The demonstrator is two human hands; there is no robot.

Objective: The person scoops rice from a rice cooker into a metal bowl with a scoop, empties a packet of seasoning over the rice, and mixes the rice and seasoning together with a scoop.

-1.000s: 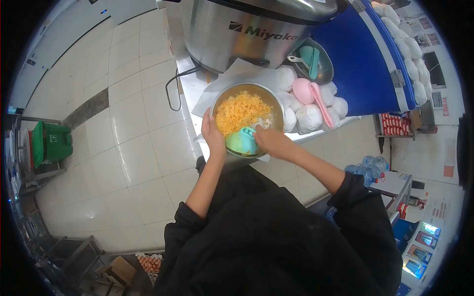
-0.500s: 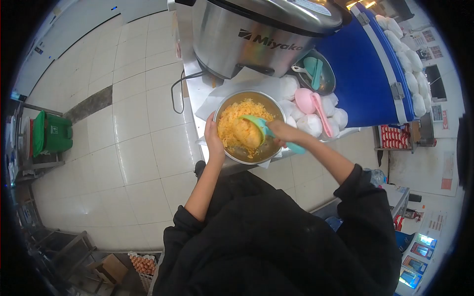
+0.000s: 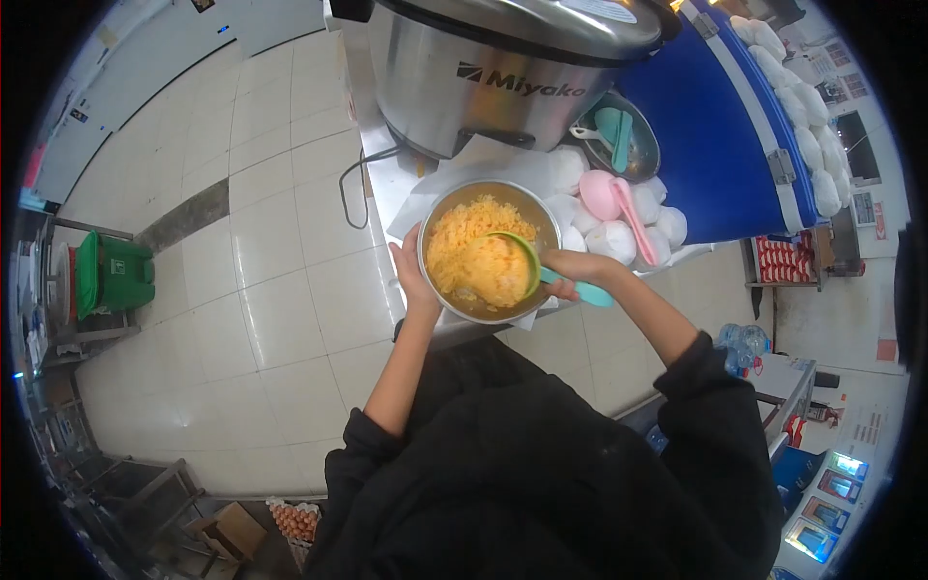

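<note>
A metal bowl [image 3: 441,302] of yellow-orange rice [image 3: 459,232] stands at the near edge of the metal table. My left hand [image 3: 414,271] grips the bowl's left rim. In my right hand [image 3: 577,271] is the handle of a green and turquoise scoop [image 3: 533,271]. The scoop lies inside the bowl at its right side, heaped with rice. White wrapped bundles [image 3: 611,242] sit just right of the bowl, with a pink scoop [image 3: 601,195] on top of them.
Behind the bowl stands a large Miyako cooker [image 3: 464,87], its cord hanging at the left. A smaller metal bowl [image 3: 646,155] with turquoise and white utensils sits beside a blue cooler box [image 3: 715,145]. A green bin [image 3: 118,274] is far left, egg trays [image 3: 293,522] lower left.
The scoop has turned and shifted slightly right in the bowl, now showing its heaped rice. My right hand has moved slightly right and down with it, while my left hand stays at the rim.
</note>
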